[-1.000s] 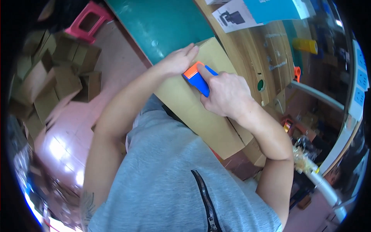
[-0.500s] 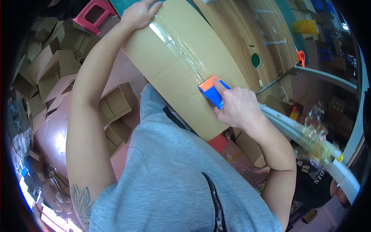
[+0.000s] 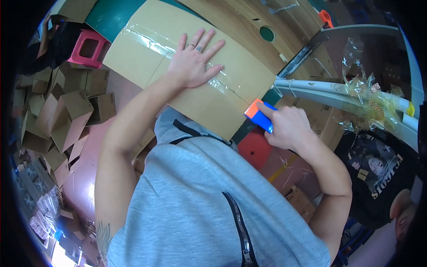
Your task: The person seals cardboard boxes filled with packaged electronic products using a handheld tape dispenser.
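Head view: left hand (image 3: 193, 60) pressed flat on the cardboard box (image 3: 195, 75), fingers (image 3: 209, 49) spread wide across the strip of clear tape (image 3: 153, 42) along the top seam. Right hand (image 3: 287, 127) closed around a blue and orange tape dispenser (image 3: 258, 115), held just off the box's near right corner, index finger laid along its top. Box lying on the counter (image 3: 235, 22), close against the chest, one edge overhanging toward the body.

Best handled, judging from this: keep the flat palm bearing down on the flaps so the seam stays shut and the box cannot slide. Keep the dispenser low and in line with the strip, so the tape folds over the corner without wrinkles. Pull straight, with steady tension. Watch the overhang: too much pressure near that edge could tip the box.

Around: stacks of small open cartons (image 3: 58, 115) on the floor at left, a pink stool (image 3: 89, 49) beyond, a white rail (image 3: 338, 95) with crumpled clear film at right, another person's dark printed shirt (image 3: 378, 169) at lower right.
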